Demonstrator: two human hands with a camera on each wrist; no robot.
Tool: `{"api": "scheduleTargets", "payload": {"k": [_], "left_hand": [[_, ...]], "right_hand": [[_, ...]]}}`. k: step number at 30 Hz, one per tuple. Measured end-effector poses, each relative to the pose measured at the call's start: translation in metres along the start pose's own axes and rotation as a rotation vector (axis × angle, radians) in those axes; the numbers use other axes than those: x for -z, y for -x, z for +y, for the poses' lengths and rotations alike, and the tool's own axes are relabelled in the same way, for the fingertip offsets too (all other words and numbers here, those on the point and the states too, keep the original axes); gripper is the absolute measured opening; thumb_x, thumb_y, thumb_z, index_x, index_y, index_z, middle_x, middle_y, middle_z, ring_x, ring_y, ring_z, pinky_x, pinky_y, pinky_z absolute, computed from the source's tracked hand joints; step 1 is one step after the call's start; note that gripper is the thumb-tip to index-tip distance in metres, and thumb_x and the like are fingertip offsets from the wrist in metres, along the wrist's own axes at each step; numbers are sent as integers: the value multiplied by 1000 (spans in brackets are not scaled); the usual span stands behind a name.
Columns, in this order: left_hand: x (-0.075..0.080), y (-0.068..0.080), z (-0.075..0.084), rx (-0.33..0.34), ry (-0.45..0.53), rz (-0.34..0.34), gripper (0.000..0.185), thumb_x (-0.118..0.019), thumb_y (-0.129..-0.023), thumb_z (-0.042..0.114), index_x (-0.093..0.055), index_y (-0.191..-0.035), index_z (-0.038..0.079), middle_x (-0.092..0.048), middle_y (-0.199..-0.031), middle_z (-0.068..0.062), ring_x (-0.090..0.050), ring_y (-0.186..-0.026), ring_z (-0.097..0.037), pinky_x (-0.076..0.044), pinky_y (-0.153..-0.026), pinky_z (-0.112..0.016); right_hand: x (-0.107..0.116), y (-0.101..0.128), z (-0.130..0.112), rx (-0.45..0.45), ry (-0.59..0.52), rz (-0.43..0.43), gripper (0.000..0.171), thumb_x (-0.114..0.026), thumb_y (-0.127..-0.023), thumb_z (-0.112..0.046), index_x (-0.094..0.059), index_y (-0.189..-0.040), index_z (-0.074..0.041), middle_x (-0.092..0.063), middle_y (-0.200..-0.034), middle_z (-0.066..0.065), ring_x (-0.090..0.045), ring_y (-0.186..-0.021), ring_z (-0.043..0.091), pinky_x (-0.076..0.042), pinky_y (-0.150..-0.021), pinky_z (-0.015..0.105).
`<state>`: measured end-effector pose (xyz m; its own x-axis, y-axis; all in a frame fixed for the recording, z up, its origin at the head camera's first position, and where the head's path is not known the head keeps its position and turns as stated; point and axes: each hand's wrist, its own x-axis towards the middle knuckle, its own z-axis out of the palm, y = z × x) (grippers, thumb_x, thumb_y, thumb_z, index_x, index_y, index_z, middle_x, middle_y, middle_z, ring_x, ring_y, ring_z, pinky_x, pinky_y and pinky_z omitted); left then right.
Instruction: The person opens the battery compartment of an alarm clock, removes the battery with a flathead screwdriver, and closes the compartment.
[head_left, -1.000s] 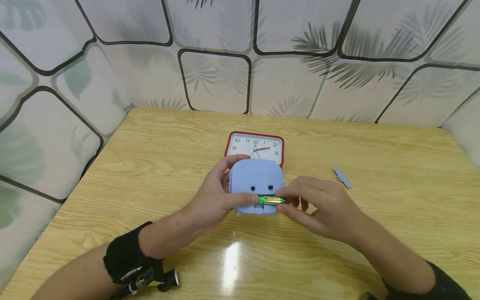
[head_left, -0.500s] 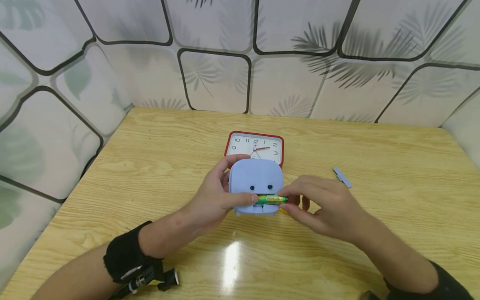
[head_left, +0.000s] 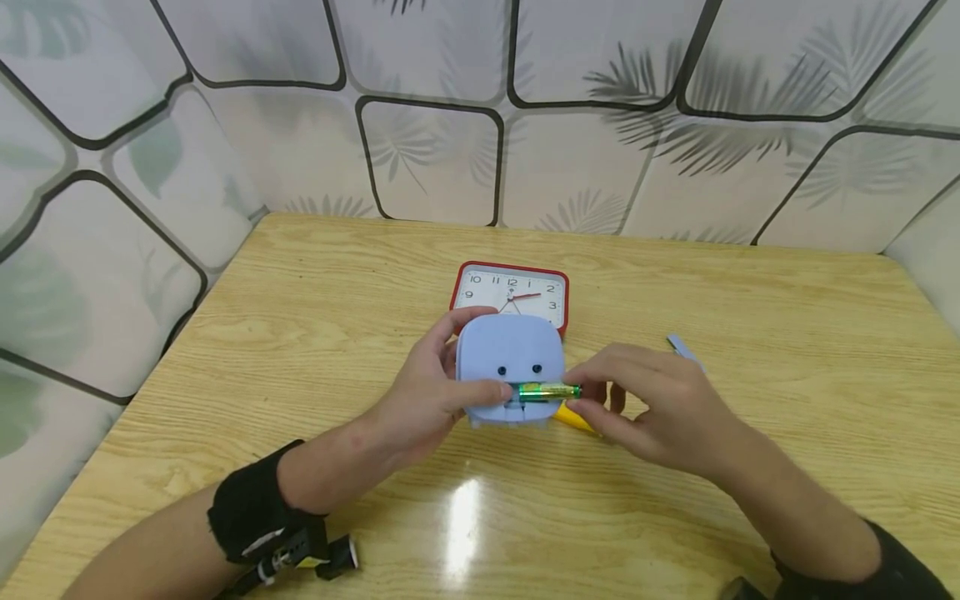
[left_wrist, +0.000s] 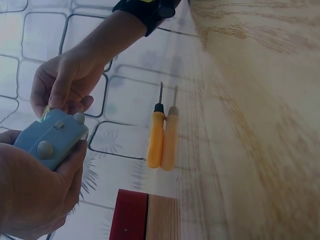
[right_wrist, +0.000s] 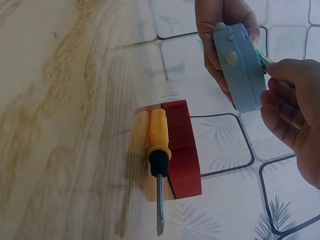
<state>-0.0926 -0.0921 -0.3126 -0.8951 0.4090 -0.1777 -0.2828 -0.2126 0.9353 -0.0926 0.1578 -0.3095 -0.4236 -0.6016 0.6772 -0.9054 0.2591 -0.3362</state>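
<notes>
Left hand (head_left: 423, 396) clamped around pale blue, rounded-square plastic clock (head_left: 510, 369), held back-side up just above wooden counter (head_left: 300, 333); thumb laid across lower back face, fingers wrapped over far edge. Right hand (head_left: 660, 408) pinching green-and-gold cylindrical battery (head_left: 547, 391) at its right end, between thumb and forefinger. Battery lying horizontal across lower part of blue clock's back, at the recess there, left end touching left thumb tip; whether fully seated cannot be told. Two small dark knobs visible on back face above battery. Red-framed square clock with white dial (head_left: 511, 294) flat on counter, face up, just behind blue clock and partly hidden by it. Yellow-handled screwdriver with black collar and metal shaft (right_wrist: 158, 155) lying on counter beneath hands; in head view only a bit of yellow handle showing between blue clock and right hand. Small grey-blue flat plastic cover piece (head_left: 681, 345) on counter just beyond right hand, mostly hidden by knuckles. Black wrist straps on both forearms. In left wrist view, blue clock (left_wrist: 50, 137) seen edge-on in left palm, right fingers at its upper end.
</notes>
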Motion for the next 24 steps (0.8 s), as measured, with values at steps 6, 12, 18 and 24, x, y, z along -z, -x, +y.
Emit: {"api": "scheduleTargets", "payload": {"k": [6, 12, 18, 24], "left_hand": [[1, -1, 0, 15, 36, 18, 85, -58, -74, -17, -33, -148, 16, -43, -142, -17, -50, -123, -33, -55, -91, -40], [1, -1, 0, 22, 23, 44, 86, -54, -70, -15, -33, -147, 15, -45, -142, -15, -50, -123, -33, -53, -92, -38], [2, -2, -1, 27, 14, 83, 86, -51, -66, -15, -35, -145, 15, -45, -140, -15, -49, -120, -33, -51, -91, -37], [3, -3, -2, 18, 23, 133, 85, -48, -64, -16, -36, -143, 13, -46, -137, -16, -49, -115, -32, -49, -84, -33]], "right_hand": [[0, 0, 1, -2, 2, 11, 24, -62, -98, -28, -71, -97, -6, -64, -76, -5, -55, -67, 6, -47, -58, 11], [0, 0, 1, 3, -1, 22, 23, -61, -98, -27, -70, -96, -6, -64, -76, -5, -56, -67, 6, -48, -59, 12], [0, 1, 1, -1, 4, 8, 25, -61, -99, -29, -70, -97, -6, -65, -76, -5, -56, -67, 6, -48, -59, 11], [1, 1, 2, 4, 3, 20, 25, -60, -99, -28, -70, -96, -5, -67, -78, -3, -57, -65, 5, -50, -61, 12]]}}
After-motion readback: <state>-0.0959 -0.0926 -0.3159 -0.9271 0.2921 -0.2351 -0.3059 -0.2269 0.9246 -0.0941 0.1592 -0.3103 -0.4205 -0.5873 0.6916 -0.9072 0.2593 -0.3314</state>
